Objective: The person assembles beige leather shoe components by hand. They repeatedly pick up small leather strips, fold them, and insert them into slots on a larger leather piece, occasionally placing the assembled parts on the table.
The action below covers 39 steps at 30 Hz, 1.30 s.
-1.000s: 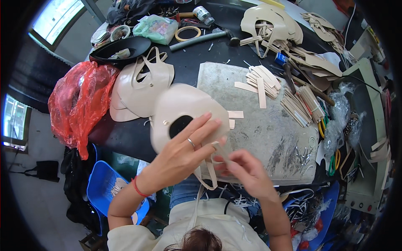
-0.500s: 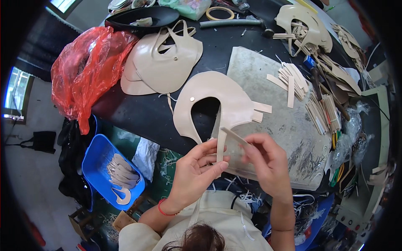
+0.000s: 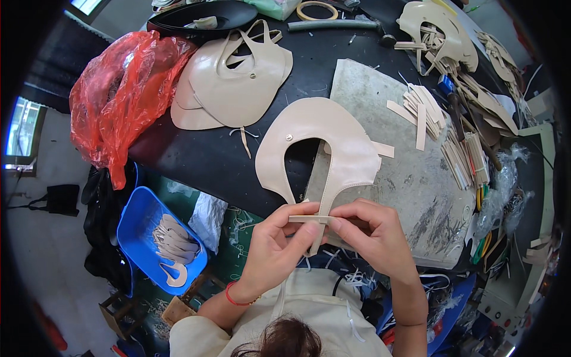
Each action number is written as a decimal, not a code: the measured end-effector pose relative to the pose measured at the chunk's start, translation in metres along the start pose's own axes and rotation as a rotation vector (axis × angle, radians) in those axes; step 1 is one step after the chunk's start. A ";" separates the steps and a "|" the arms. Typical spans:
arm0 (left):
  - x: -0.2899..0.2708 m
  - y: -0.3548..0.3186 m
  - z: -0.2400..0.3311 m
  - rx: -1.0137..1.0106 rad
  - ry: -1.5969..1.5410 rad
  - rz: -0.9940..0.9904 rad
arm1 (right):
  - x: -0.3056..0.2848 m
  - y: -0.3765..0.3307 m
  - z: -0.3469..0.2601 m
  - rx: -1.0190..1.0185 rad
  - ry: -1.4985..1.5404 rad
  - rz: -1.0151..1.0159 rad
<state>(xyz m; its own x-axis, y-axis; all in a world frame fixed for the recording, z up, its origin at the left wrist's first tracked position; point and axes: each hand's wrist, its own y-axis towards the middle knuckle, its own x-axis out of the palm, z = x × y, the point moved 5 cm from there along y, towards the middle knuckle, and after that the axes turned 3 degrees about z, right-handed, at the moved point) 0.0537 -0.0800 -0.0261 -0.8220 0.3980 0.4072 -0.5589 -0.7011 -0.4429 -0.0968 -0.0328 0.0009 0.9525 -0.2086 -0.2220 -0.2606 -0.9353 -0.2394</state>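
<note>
A beige leather bag panel with a rounded cut-out and a small metal stud lies before me, partly on the grey board. Its narrow stitched straps come down toward me. My left hand is closed on the strap end, its thumb pressing a short beige leather strip crosswise over the strap. From the other side my right hand pinches the strip where it crosses the strap. The strap's lower tip shows below the fingers.
Beige bag bodies sit back left beside a red plastic bag. Cut strips lie on the board's right, near bundled strips and tools. A hammer and tape roll are at the back. A blue bin stands lower left.
My right hand has brought the strip from a raised slant to level across the strap, and my left thumb now presses it. The panel has shifted slightly right.
</note>
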 end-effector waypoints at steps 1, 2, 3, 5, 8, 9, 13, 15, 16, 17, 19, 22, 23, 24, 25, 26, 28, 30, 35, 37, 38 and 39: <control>0.000 0.001 0.002 -0.029 -0.024 -0.003 | 0.000 0.000 0.002 0.010 0.020 -0.001; 0.000 0.001 0.002 -0.057 -0.047 -0.003 | 0.001 -0.001 0.003 0.019 0.041 -0.005; 0.000 0.002 0.002 -0.051 -0.047 -0.001 | 0.002 -0.001 0.005 0.029 0.063 -0.008; -0.002 0.003 0.000 -0.039 -0.050 0.002 | 0.006 -0.002 0.011 0.056 0.165 -0.038; -0.008 0.005 0.000 -0.094 0.032 0.024 | 0.007 -0.003 0.011 0.026 0.190 -0.050; -0.009 0.006 -0.001 -0.116 0.032 0.012 | 0.006 -0.003 0.009 0.003 0.177 -0.046; -0.012 0.003 -0.007 -0.149 0.011 -0.014 | 0.009 -0.006 0.001 -0.077 0.060 -0.022; -0.009 0.000 -0.008 -0.111 0.008 -0.031 | 0.009 -0.006 -0.002 -0.131 -0.013 -0.016; -0.008 -0.001 -0.007 -0.072 0.016 -0.044 | 0.010 -0.006 -0.002 -0.092 0.020 0.006; -0.006 -0.003 -0.005 -0.030 0.025 -0.063 | 0.010 -0.008 -0.005 -0.057 0.053 0.033; -0.010 -0.002 -0.008 -0.012 0.112 -0.102 | 0.011 -0.013 -0.007 0.025 0.066 0.076; -0.012 -0.002 -0.009 0.022 0.179 -0.058 | 0.010 -0.020 -0.006 0.061 -0.020 0.120; -0.012 -0.003 -0.008 0.031 0.190 -0.027 | 0.009 -0.026 -0.007 0.011 -0.066 0.141; -0.010 -0.003 -0.008 0.036 0.192 -0.021 | 0.007 -0.029 -0.008 -0.038 -0.112 0.162; -0.008 -0.003 -0.007 0.041 0.194 -0.015 | 0.006 -0.029 -0.008 -0.074 -0.132 0.164; -0.007 -0.003 -0.007 0.046 0.197 -0.011 | 0.006 -0.029 -0.008 -0.110 -0.150 0.169; -0.005 -0.003 -0.009 0.057 0.207 -0.004 | 0.004 -0.030 -0.007 -0.129 -0.162 0.177; -0.004 -0.004 -0.007 0.066 0.215 0.002 | 0.003 -0.028 -0.007 -0.103 -0.145 0.184; -0.002 -0.005 -0.011 0.060 0.214 0.009 | 0.002 -0.027 -0.004 -0.082 -0.153 0.165; -0.001 -0.005 -0.012 0.055 0.189 0.003 | 0.002 -0.027 -0.003 -0.077 -0.145 0.165; 0.000 -0.006 -0.013 0.054 0.177 0.001 | 0.002 -0.027 -0.002 -0.076 -0.139 0.169; 0.001 -0.006 -0.014 0.062 0.173 -0.012 | 0.002 -0.027 -0.002 -0.076 -0.133 0.174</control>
<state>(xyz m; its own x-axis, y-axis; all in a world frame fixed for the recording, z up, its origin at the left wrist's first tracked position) 0.0544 -0.0674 -0.0341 -0.8249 0.4985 0.2663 -0.5652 -0.7286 -0.3869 -0.0875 -0.0083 0.0088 0.8639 -0.3334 -0.3776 -0.4014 -0.9085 -0.1161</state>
